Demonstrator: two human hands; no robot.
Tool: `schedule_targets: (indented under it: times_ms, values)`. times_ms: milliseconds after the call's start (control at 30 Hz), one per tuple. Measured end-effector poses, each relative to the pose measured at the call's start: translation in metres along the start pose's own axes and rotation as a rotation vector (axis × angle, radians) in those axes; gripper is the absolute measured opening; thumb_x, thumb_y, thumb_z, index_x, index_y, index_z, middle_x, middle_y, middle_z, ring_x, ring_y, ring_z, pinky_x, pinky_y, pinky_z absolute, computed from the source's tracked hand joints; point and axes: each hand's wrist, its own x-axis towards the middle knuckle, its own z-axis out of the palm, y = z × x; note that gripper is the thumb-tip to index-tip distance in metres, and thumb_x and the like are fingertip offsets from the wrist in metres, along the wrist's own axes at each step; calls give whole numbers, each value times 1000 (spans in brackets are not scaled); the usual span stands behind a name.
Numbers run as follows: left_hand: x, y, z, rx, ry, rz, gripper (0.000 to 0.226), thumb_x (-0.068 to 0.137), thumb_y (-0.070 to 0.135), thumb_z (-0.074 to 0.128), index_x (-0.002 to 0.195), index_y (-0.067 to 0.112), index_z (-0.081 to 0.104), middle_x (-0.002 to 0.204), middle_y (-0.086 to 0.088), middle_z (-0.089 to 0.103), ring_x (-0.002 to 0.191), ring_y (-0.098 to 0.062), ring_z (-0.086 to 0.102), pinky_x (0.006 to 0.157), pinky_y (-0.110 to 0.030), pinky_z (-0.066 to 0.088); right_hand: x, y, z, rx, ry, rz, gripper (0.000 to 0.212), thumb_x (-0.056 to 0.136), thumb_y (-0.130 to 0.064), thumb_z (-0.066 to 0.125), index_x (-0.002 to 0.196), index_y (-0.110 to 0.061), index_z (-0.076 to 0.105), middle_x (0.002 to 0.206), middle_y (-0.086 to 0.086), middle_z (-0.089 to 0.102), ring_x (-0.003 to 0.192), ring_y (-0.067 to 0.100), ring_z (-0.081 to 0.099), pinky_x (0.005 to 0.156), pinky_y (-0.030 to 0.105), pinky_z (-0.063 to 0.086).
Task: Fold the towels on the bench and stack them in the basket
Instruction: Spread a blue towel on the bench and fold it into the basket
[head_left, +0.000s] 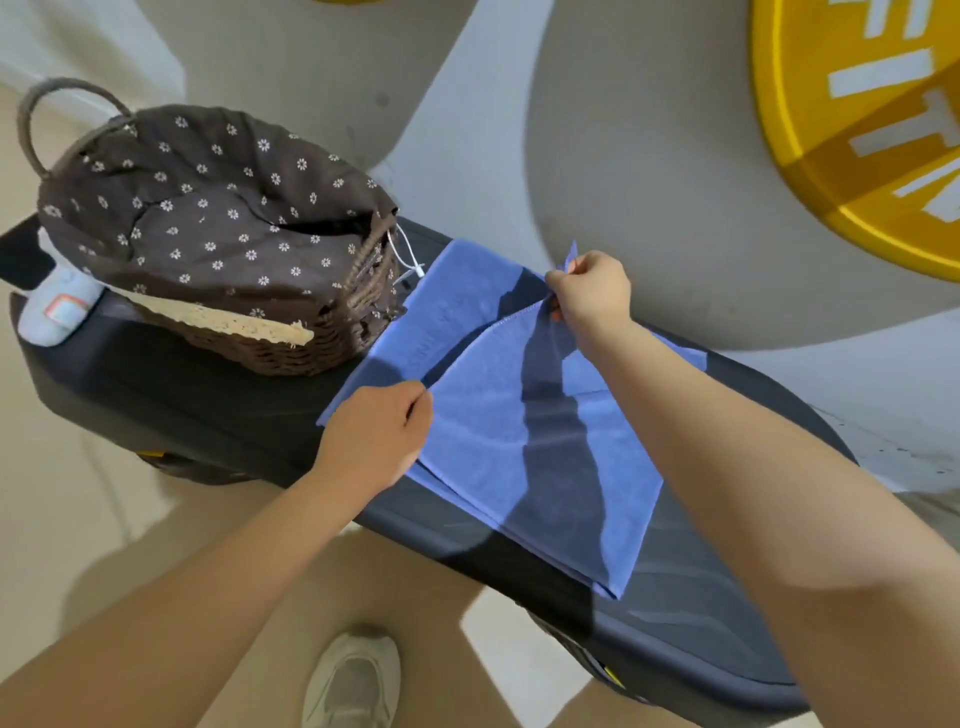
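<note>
Lying on the dark worktop (218, 415) is a blue towel (524, 447), partly folded over. The left hand (376, 436) pinches its near corner, and the right hand (589, 288) pinches its far corner. Just beside the towel sits a brown basket (291, 348) with a flowery lining.

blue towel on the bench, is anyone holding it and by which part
Yes, both hands hold the blue towel. The left hand pinches its near left corner; the right hand pinches its far corner, folding the upper layer over.
</note>
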Motion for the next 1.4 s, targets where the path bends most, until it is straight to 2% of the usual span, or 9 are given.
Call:
schedule_targets:
  times_ms: [200, 333, 467, 533, 633, 800, 900, 1167, 1400]
  values:
    - [17, -46, -32, 54, 121, -25, 15, 95, 16, 44, 89, 9, 57, 48, 0, 40, 46, -21, 44, 48, -32, 32, 28, -32, 46, -103, 38, -83, 26, 80, -14, 48, 61, -20, 33, 76, 6, 58, 73, 25, 58, 66, 30, 46]
    - [23, -71, -34, 156, 100, -32, 23, 92, 17, 48, 70, 14, 44, 47, 2, 35, 46, -21, 40, 47, -31, 30, 37, -40, 78, -174, -6, -73, 27, 83, -13, 47, 61, -22, 33, 67, 0, 49, 76, 24, 54, 66, 30, 42]
    - [23, -85, -22, 181, 86, -61, 14, 89, 19, 55, 82, 8, 59, 63, -5, 54, 61, -26, 52, 55, -35, 41, 45, -30, 103, -227, -44, -17, 31, 86, -14, 46, 60, -21, 31, 70, 3, 49, 69, 24, 47, 57, 28, 37]
    - [25, -87, -19, 195, 91, -49, 16, 89, 19, 54, 75, 10, 53, 59, 2, 45, 62, -21, 45, 52, -27, 30, 48, -26, 111, -266, -46, -8, 35, 86, -15, 46, 57, -19, 27, 58, 1, 39, 54, 21, 37, 46, 27, 26]
    - [23, -90, -16, 243, 100, -19, 28, 88, 20, 57, 69, 20, 36, 55, 9, 26, 60, -17, 35, 48, -21, 16, 49, -22, 119, -265, -98, -25, 31, 88, -20, 48, 59, -12, 40, 57, 5, 46, 58, 22, 45, 53, 27, 35]
    - [21, -92, -12, 268, 126, -31, 15, 88, 25, 60, 81, 12, 57, 65, 0, 49, 65, -19, 48, 55, -26, 31, 26, -20, 102, -216, -268, -170, 24, 95, -19, 40, 103, -13, 62, 98, 6, 62, 95, 21, 53, 79, 22, 37]
    - [15, -86, -10, 300, 124, -21, 20, 88, 25, 59, 84, 5, 58, 75, -10, 58, 73, -30, 57, 56, -29, 34, -2, -3, 73, -269, -230, -273, 30, 96, -13, 40, 121, -11, 57, 126, 5, 57, 118, 20, 50, 90, 19, 33]
    - [9, -58, 0, 375, 94, -183, 30, 93, 27, 49, 107, 0, 55, 115, -18, 47, 103, -33, 50, 76, -40, 46, -66, 91, -22, -520, -12, -158, 16, 90, -10, 49, 103, -1, 54, 115, 16, 48, 92, 35, 54, 70, 34, 40]
    - [-3, -46, -3, 279, 79, -264, 33, 95, 26, 46, 109, -2, 55, 127, -19, 40, 110, -37, 46, 87, -43, 42, -127, 101, -54, -704, -380, -520, 25, 90, -32, 54, 90, -7, 56, 86, 3, 53, 79, 26, 54, 67, 36, 43]
